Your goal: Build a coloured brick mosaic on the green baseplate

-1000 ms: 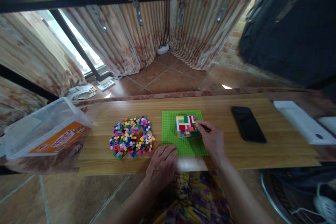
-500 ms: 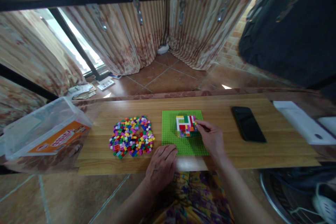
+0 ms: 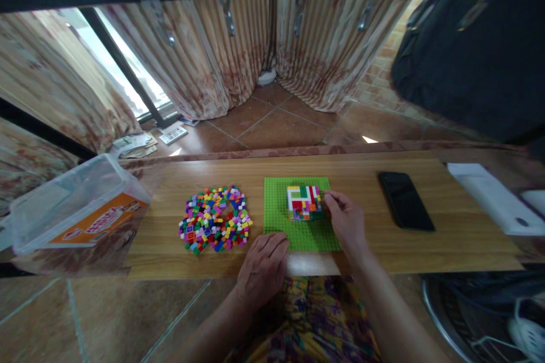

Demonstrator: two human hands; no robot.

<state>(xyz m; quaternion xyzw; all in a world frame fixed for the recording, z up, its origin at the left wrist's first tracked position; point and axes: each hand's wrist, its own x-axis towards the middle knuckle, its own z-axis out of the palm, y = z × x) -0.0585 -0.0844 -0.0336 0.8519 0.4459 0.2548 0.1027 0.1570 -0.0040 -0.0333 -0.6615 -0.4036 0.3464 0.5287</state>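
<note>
A multicoloured block of small toy bricks (image 3: 304, 204) stands on the green studded baseplate (image 3: 276, 195). White, red, yellow, green and orange pieces show on its top. Just right of the block, my right hand (image 3: 347, 221) hovers over the baseplate with thumb and forefinger pinched together; whatever may be between the fingertips is too small to see. My left hand (image 3: 266, 258) lies at the baseplate's near left corner, fingers stretched out and resting flat. Left of the baseplate, a pile of loose toy bricks (image 3: 215, 221) in many colours is spread on the wooden table (image 3: 361, 170).
A clear plastic box (image 3: 80, 198) with an orange label stands at the table's left end. On the right lies a black smartphone (image 3: 406, 201), with a white object (image 3: 489, 198) past it. Curtains (image 3: 191, 62) hang beyond the tiled floor.
My right hand has drawn slightly right, away from the brick block's right side. My left hand stays in place. The whole view has shifted a little.
</note>
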